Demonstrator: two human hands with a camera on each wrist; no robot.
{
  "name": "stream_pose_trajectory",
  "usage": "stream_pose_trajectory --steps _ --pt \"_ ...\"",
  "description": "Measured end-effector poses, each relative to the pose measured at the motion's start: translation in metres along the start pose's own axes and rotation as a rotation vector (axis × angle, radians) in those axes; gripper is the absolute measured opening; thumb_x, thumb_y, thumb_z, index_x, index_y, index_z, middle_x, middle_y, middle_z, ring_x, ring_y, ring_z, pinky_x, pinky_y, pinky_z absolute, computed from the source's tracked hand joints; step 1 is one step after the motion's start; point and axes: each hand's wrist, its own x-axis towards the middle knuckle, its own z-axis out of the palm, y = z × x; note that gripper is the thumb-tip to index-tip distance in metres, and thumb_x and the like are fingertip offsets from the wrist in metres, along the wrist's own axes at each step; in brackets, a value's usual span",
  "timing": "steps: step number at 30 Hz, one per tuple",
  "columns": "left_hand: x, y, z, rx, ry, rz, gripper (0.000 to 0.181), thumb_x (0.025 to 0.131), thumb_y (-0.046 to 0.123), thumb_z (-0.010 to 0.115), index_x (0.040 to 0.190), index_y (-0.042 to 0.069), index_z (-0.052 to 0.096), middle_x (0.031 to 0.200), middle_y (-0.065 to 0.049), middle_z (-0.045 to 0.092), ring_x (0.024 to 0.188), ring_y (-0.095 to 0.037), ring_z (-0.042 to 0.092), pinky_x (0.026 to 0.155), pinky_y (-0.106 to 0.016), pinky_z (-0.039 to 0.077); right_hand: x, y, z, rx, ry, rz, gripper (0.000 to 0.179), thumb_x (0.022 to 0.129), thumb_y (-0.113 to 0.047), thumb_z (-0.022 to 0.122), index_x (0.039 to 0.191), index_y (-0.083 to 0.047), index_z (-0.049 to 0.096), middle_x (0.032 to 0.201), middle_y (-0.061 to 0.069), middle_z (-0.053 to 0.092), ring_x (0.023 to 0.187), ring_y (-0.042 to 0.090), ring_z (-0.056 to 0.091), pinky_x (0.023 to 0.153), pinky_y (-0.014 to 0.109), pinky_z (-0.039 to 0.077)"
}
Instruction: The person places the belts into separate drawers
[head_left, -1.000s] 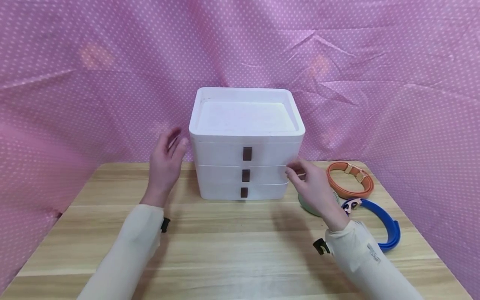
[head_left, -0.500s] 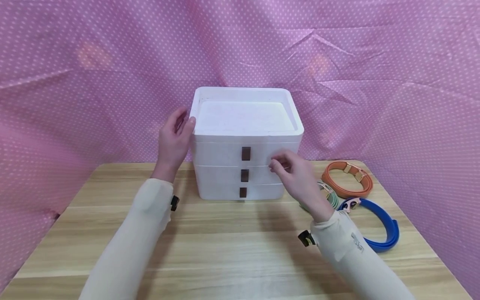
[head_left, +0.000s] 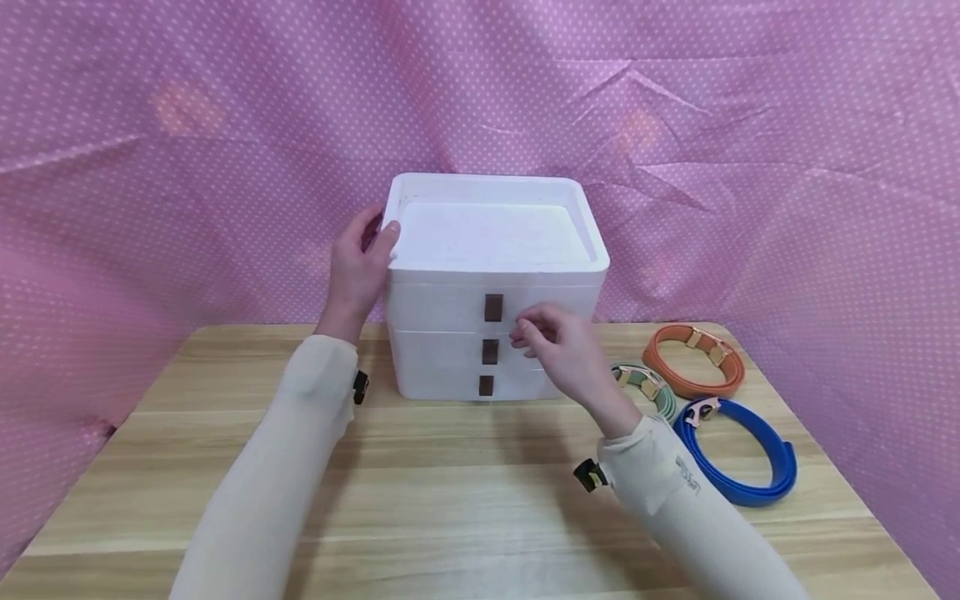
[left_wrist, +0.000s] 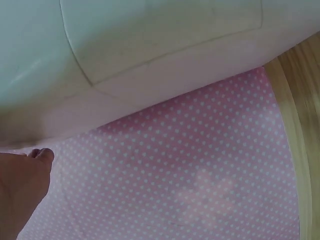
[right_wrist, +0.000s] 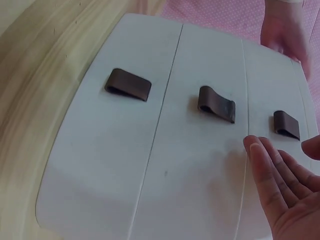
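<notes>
Pink dotted cloth point(head_left: 225, 75): behind and to both sides of the wooden table point(head_left: 450, 508); marked in the left wrist view with a pale flower-shaped patch.

Left hand point(head_left: 356, 271), in a cream sleeve: at the left rim of the white drawer unit, with thumb over the rim and fingers toward the outer side, largely hidden from the head view. Whether clamped or merely resting: cannot tell. In the left wrist view, only partly in frame.

White drawer unit point(head_left: 442, 358): upright toward the back of the table, with raised rim around a recessed top and three drawer fronts flush, one above another. Recessed top in the head view only; left outer wall with thin seam lines in the left wrist view.

Brown tabs point(head_left: 493, 307): one per drawer, in a column. Flat rectangles in the head view; folded loops in the right wrist view.

Right hand point(head_left: 566, 354), likewise sleeved: before the drawer fronts, just beside the upper two tabs. Seemingly near a pinch in the head view; in the right wrist view, thumb and fingers clearly apart. Contact with the front: uncertain.

In the head view only, at right: coiled green belt point(head_left: 663, 398), partly behind the right forearm; orange belt point(head_left: 693, 388), coiled, farther back; blue belt point(head_left: 742, 494), coiled, nearer.
</notes>
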Motion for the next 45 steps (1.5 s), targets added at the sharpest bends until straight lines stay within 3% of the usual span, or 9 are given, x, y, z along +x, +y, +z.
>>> stream_pose_trajectory --steps 6,10,16,21,29,36,41,45 --pt "0.002 0.001 0.002 0.005 -0.020 -0.025 0.056 0.098 0.028 0.057 0.147 0.004 0.043 0.149 -0.012 0.044 0.135 -0.021 0.042 0.108 -0.025 0.037 0.003 -0.003 0.008 0.024 -0.020 0.031 0.024 0.101 -0.016 0.055 0.112 0.001 0.066 0.095 0.010 0.071 0.086 0.027 0.069 0.072 0.037 0.060" --pt "0.003 0.001 0.002 -0.052 -0.046 -0.078 0.056 0.097 0.021 0.056 0.149 0.008 0.040 0.151 -0.008 0.041 0.136 -0.019 0.041 0.107 -0.025 0.038 0.003 -0.005 0.012 0.051 -0.027 0.047 0.026 0.101 -0.017 0.055 0.114 0.002 0.066 0.095 0.010 0.071 0.086 0.025 0.070 0.072 0.039 0.060" --pt "0.005 -0.002 0.003 -0.172 -0.057 -0.116 0.056 0.095 0.009 0.057 0.148 0.001 0.038 0.154 -0.010 0.036 0.138 -0.019 0.037 0.107 -0.022 0.037 0.004 -0.005 0.016 0.122 -0.014 0.061 0.025 0.100 -0.016 0.056 0.113 0.004 0.065 0.094 0.012 0.071 0.084 0.023 0.070 0.072 0.044 0.060" --pt "0.006 -0.003 0.000 -0.200 -0.081 -0.138 0.057 0.095 0.009 0.059 0.148 0.003 0.039 0.154 -0.009 0.036 0.139 -0.019 0.037 0.108 -0.023 0.036 0.006 -0.005 0.019 0.192 -0.013 0.106 0.027 0.100 -0.021 0.057 0.109 0.004 0.065 0.094 0.014 0.071 0.085 0.026 0.071 0.070 0.038 0.060" --pt "0.007 -0.005 -0.006 -0.196 -0.131 -0.128 0.057 0.094 0.008 0.060 0.148 0.005 0.040 0.153 -0.010 0.038 0.137 -0.022 0.039 0.107 -0.028 0.039 0.010 -0.008 0.024 0.297 -0.047 0.150 0.034 0.101 -0.027 0.055 0.106 0.006 0.064 0.091 0.017 0.071 0.084 0.030 0.071 0.075 0.046 0.059" --pt "0.008 -0.004 -0.006 -0.279 -0.158 -0.133 0.058 0.094 0.004 0.060 0.148 0.004 0.040 0.154 -0.012 0.037 0.138 -0.024 0.038 0.107 -0.028 0.039 0.013 -0.010 0.027 0.388 -0.052 0.150 0.037 0.101 -0.031 0.056 0.100 0.005 0.064 0.092 0.016 0.072 0.086 0.029 0.071 0.078 0.046 0.059" --pt "0.008 -0.004 -0.006 -0.291 -0.154 -0.154 0.059 0.093 0.005 0.060 0.148 0.004 0.039 0.154 -0.012 0.036 0.138 -0.025 0.038 0.107 -0.028 0.040 0.012 -0.009 0.027 0.432 -0.020 0.126 0.028 0.098 -0.024 0.060 0.095 0.003 0.063 0.092 0.016 0.072 0.086 0.030 0.071 0.078 0.047 0.058" --pt "0.007 -0.006 -0.007 -0.293 -0.162 -0.168 0.060 0.094 0.006 0.060 0.149 0.005 0.038 0.154 -0.011 0.035 0.139 -0.025 0.037 0.107 -0.030 0.040 0.013 -0.009 0.029 0.474 -0.023 0.128 0.019 0.098 -0.014 0.060 0.101 0.005 0.063 0.096 0.018 0.072 0.088 0.030 0.071 0.079 0.047 0.058"
